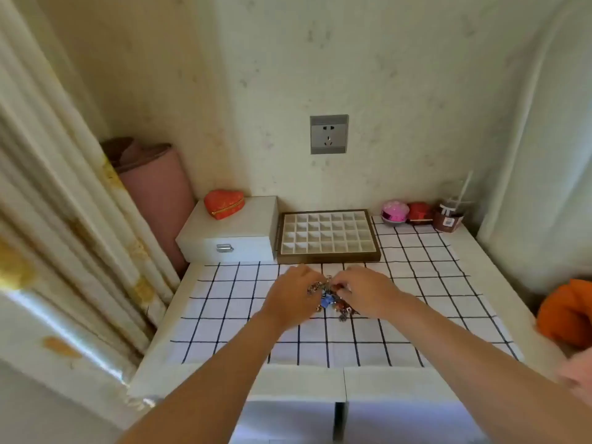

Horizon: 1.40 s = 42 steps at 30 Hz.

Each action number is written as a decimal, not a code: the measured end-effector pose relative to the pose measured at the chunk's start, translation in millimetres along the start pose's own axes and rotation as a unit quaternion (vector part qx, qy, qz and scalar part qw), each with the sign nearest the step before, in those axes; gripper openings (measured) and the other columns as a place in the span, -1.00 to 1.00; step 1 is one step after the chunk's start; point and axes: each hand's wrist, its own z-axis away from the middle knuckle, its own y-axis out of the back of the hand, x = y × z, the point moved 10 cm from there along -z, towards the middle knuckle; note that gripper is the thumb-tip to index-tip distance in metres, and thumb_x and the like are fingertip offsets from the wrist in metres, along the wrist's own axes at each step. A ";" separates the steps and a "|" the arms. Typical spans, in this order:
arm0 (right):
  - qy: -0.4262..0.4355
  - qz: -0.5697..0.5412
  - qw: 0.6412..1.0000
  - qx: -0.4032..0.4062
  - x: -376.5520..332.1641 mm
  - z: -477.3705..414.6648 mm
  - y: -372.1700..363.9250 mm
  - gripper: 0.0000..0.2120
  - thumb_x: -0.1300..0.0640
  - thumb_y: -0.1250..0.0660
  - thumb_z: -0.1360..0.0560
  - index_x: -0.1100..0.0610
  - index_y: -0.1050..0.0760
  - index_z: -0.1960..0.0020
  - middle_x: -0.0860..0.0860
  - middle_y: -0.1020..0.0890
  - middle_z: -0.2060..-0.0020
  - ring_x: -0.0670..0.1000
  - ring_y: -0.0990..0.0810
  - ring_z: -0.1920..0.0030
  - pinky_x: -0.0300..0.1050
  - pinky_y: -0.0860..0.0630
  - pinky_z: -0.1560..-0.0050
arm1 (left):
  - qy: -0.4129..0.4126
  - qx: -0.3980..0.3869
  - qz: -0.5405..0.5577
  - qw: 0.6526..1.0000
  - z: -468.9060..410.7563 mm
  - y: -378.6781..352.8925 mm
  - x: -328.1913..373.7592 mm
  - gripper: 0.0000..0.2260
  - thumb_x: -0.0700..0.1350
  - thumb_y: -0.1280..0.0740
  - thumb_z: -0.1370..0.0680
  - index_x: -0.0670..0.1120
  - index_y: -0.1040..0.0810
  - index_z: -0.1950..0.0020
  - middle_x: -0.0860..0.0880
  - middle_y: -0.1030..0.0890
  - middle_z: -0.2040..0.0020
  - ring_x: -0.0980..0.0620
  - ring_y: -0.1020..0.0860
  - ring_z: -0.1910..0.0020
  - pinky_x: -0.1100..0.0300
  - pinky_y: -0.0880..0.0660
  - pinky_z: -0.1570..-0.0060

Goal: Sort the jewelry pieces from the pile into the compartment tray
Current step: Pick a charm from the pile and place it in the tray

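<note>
I see my left grip (293, 298) and right grip (368, 291) both pinching into the jewelry pile (334, 302) that lies between them on the counter, with the compartment tray (326, 258) straight beyond on the far side, equally near to either.

**Views:** one, head camera, wide-angle, worn on the person's head.
**Position:** above the near edge of the table (298, 382), close to the work; both forearms run from the bottom edge to frame centre.
**Facing:** forward and down, toward the wall (416, 91) and its socket (329, 134).
**Frame centre:** left hand (293, 298) and right hand (368, 294) at the jewelry pile (333, 301), with the compartment tray (326, 258) just beyond.
**Left margin:** curtain (64, 187), bowed by the lens.
</note>
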 end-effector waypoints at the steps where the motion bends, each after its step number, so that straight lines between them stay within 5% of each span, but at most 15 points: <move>1: -0.011 0.006 1.000 0.017 -2.4 8.6 0.7 -0.71 0.05 -0.25 -0.62 -0.11 -0.51 -0.33 0.00 -0.52 -0.05 0.04 -0.53 -0.08 -0.03 -0.50 -0.01 | -0.004 -0.011 -0.011 1.000 7.1 -1.5 4.3 -0.70 -0.05 -0.29 -0.58 0.06 -0.53 -0.32 0.03 -0.52 -0.23 0.03 -0.46 -0.18 0.13 -0.46 -0.16; 5: -0.023 0.035 0.996 0.080 -15.4 37.3 0.9 -0.66 0.10 -0.25 -0.61 -0.05 -0.46 -0.38 0.02 -0.52 -0.12 0.06 -0.48 -0.13 -0.03 -0.50 -0.06 | 0.007 -0.037 -0.048 0.998 33.2 0.7 13.2 -0.58 0.01 -0.26 -0.62 0.11 -0.37 -0.49 0.04 -0.40 -0.45 0.01 -0.40 -0.36 0.08 -0.40 -0.32; 12: 0.022 0.080 0.991 0.102 -50.0 27.8 -3.6 -0.73 0.10 -0.25 -0.61 0.04 -0.56 -0.28 0.03 -0.55 -0.10 0.10 -0.50 -0.13 -0.03 -0.46 -0.05 | 0.063 -0.153 -0.033 0.986 50.2 -6.3 -11.4 -0.58 -0.01 -0.21 -0.63 0.16 -0.34 -0.51 0.05 -0.37 -0.47 -0.01 -0.37 -0.39 0.08 -0.36 -0.29; 19: 0.058 0.125 0.988 0.074 -40.6 -1.5 1.5 -0.77 -0.02 -0.38 -0.51 -0.11 -0.61 -0.17 -0.07 -0.53 0.04 0.05 -0.54 -0.04 -0.09 -0.24 0.06 | 0.085 -0.093 0.004 0.992 17.0 3.1 -22.7 -0.73 0.00 -0.21 -0.64 0.05 -0.54 -0.31 -0.01 -0.56 -0.23 0.01 -0.53 -0.15 0.11 -0.51 -0.13; 25: 0.067 0.120 0.989 0.044 -34.9 -9.3 4.1 -0.79 -0.02 -0.38 -0.52 -0.13 -0.63 -0.14 -0.09 -0.63 -0.02 0.01 -0.57 -0.03 -0.06 -0.42 -0.11 | 0.086 -0.028 0.068 0.994 1.8 11.8 -20.2 -0.75 -0.07 -0.30 -0.61 0.05 -0.55 -0.29 0.06 -0.55 -0.22 0.09 -0.52 -0.15 0.13 -0.50 -0.19; 30: -0.008 -0.157 0.987 0.032 -6.9 -15.8 17.6 -0.91 0.00 -0.34 -0.57 -0.08 -0.59 0.10 -0.11 -0.63 0.16 -0.04 -0.62 0.15 -0.09 -0.55 0.12 | 0.051 0.044 0.066 0.996 -19.4 20.7 -22.1 -0.63 -0.13 -0.30 -0.60 0.01 -0.46 -0.41 0.03 -0.50 -0.32 0.08 -0.42 -0.31 0.19 -0.37 -0.31; 34: -0.054 -0.355 0.928 0.098 20.0 -31.4 40.9 -0.85 0.08 -0.20 -0.65 0.09 -0.52 0.00 -0.01 -0.69 0.08 0.01 -0.67 0.09 0.02 -0.51 -0.03 | 0.029 0.089 0.008 0.996 -41.6 23.3 -34.6 -0.61 -0.13 -0.26 -0.62 0.00 -0.41 -0.46 0.00 -0.42 -0.42 0.01 -0.31 -0.44 0.05 -0.31 -0.42; 37: -0.083 -0.444 0.881 0.140 36.2 -44.4 45.4 -0.82 0.09 -0.07 -0.71 0.04 -0.40 0.00 0.07 -0.71 0.16 0.09 -0.67 0.26 0.02 -0.54 0.11 | 0.045 0.081 -0.039 0.995 -54.1 13.7 -51.4 -0.60 -0.09 -0.22 -0.64 0.00 -0.37 -0.50 -0.01 -0.36 -0.48 -0.01 -0.26 -0.47 -0.03 -0.27 -0.44; 42: -0.046 -0.177 0.965 0.189 43.1 -62.1 45.6 -0.83 0.11 -0.07 -0.71 0.03 -0.44 -0.08 0.03 -0.55 0.19 0.01 -0.50 0.26 -0.08 -0.40 0.23 | 0.039 0.050 -0.063 0.996 -63.1 -4.0 -63.7 -0.60 -0.05 -0.21 -0.64 -0.01 -0.38 -0.49 0.00 -0.44 -0.37 0.00 -0.33 -0.39 0.05 -0.31 -0.40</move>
